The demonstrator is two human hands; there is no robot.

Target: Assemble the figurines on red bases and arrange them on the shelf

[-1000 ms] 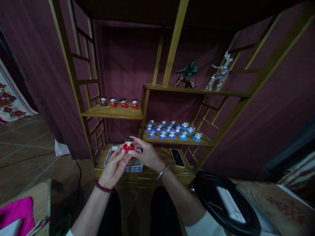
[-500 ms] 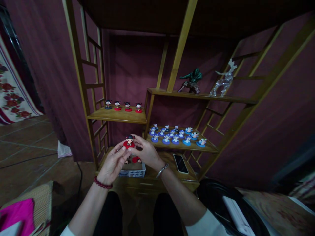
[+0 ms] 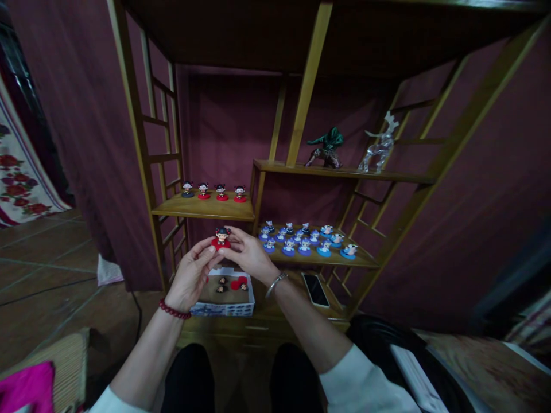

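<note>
Here, fingers (image 3: 241, 236) snug around red-based figurine (image 3: 222, 236)

Base of held figurine (image 3: 222, 235) partly covered by left hand (image 3: 191, 279) and right hand (image 3: 253, 255). Left rear part of patterned box (image 3: 224, 310) hidden by left hand; its print too small to be made out. Faces of purple figurines (image 3: 288, 248) too small to be discerned; rear ones partly masked by front row. Pink cloth (image 3: 30, 387) and floral cloth (image 3: 19, 186) cut off by left edge, sleeves (image 3: 361, 378) by bottom edge. Striped fabric (image 3: 531, 332) at right edge blurred.
</note>
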